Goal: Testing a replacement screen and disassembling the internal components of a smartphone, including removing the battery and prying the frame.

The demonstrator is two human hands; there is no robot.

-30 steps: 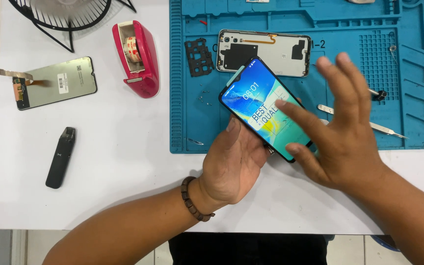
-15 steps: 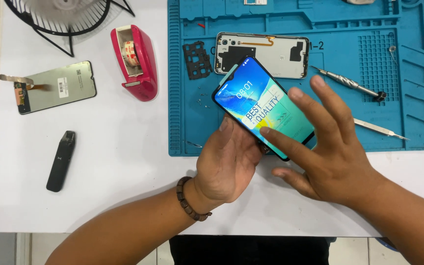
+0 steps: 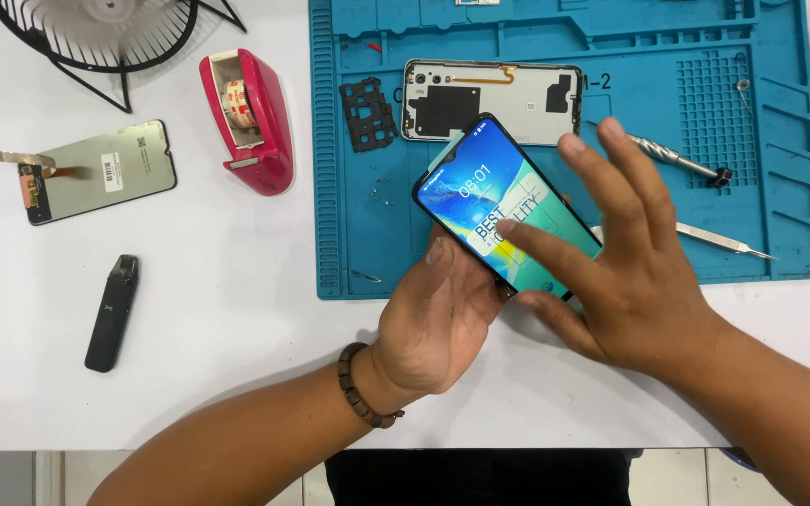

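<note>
1. Blue repair mat [image 3: 724, 187] carries a phone back cover [image 3: 517, 98], a black bracket [image 3: 367, 114], a screwdriver [image 3: 672, 157] and tweezers [image 3: 724, 241].
2. Left hand [image 3: 438, 319] cradles the lit smartphone [image 3: 503, 211] from beneath, fingers clamped on its edges.
3. Right hand [image 3: 630, 272], fingers spread apart, touches the screen with its forefinger.
4. Phone's long axis runs diagonally, top end towards upper left, above the mat's near edge.

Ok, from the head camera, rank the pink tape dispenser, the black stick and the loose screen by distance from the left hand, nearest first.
1. Pink tape dispenser, up and left of the left hand.
2. Black stick, far left on the white table.
3. Loose screen, farthest, upper left.
</note>
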